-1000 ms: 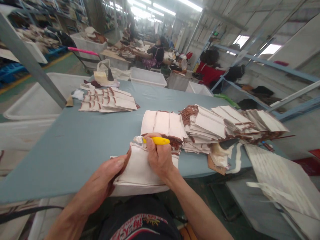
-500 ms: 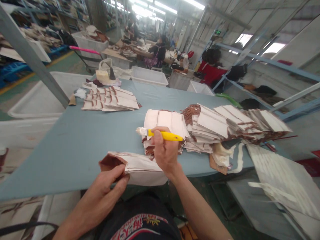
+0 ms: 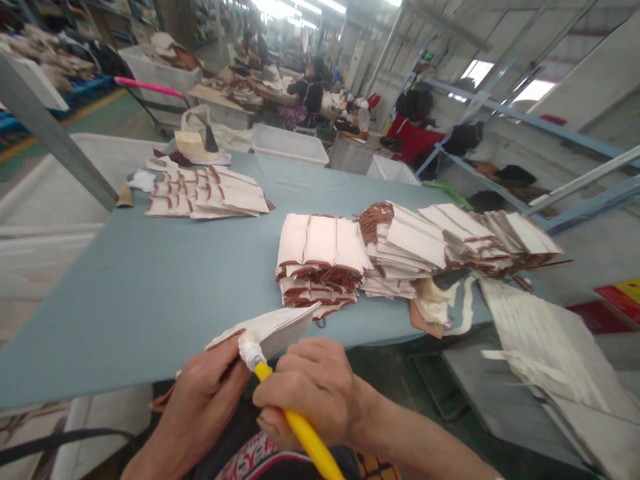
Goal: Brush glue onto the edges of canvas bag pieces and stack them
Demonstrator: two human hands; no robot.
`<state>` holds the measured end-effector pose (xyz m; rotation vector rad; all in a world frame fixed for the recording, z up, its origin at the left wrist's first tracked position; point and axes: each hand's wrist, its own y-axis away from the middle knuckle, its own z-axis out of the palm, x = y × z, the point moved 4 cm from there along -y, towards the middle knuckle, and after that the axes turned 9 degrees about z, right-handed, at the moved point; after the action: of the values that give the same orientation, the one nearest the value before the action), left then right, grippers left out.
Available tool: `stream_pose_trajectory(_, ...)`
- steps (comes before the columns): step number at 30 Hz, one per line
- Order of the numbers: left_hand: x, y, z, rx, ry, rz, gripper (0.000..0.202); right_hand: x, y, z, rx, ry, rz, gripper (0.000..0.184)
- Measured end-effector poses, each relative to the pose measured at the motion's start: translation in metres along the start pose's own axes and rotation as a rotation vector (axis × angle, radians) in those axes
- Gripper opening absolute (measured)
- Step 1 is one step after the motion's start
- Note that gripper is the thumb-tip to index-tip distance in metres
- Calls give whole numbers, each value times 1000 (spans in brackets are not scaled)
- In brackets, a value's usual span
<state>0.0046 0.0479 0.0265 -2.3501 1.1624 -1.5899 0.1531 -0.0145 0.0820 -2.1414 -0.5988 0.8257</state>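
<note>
My left hand (image 3: 207, 383) is closed on the near end of a cream fabric piece (image 3: 287, 328) with a brown edge, which tilts up at the table's front edge. My right hand (image 3: 313, 387) grips the yellow handle of a brush (image 3: 303, 427). White paste coats the bristles, and they touch the brown edge of the piece beside my left fingers. Just beyond the hands lies a stack of similar cream pieces with brown edges (image 3: 320, 241).
More cream stacks (image 3: 415, 240) run along the right side of the blue-grey table (image 3: 200, 267). Another group of cream pieces (image 3: 207, 193) lies at the far left. White bins (image 3: 290, 145) stand behind the table. A person (image 3: 307, 93) is in the background.
My right hand has brought the brush down and left onto the piece's edge. My left hand has drawn the fabric piece closer and tilted it. The view has shifted slightly.
</note>
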Motion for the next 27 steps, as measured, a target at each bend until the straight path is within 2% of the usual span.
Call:
stream_pose_trajectory(4,-6,5,5,-17,-76,-12,25,12,1,-12,109,-86,139,22)
stream_pose_trajectory(8,-4,1,5,-13,-35,23,25,8,3,-4,21,-89,84,22)
stream_pose_trajectory(10,-2,-3,6,-16,1,28,23,9,4,-1,22,-155,107,24)
stream_pose_trajectory(12,-3,-7,5,-20,17,-8,22,20,2,-3,66,-259,267,25)
stream_pose_trajectory(16,-15,-12,-1,-2,94,-207,25,58,0,-13,274,-556,740,34)
stream_pose_trajectory(18,-21,-13,-4,-19,212,-312,31,68,-1,-15,310,-691,831,39)
stream_pose_trajectory(20,-26,-12,-4,-58,364,-416,37,70,-2,-12,237,-761,828,42)
stream_pose_trajectory(22,-27,-10,-1,-84,500,-504,41,67,-4,-8,163,-739,780,40)
stream_pose_trajectory(27,-24,-8,14,-87,770,-651,43,57,-17,-5,125,-292,501,37)
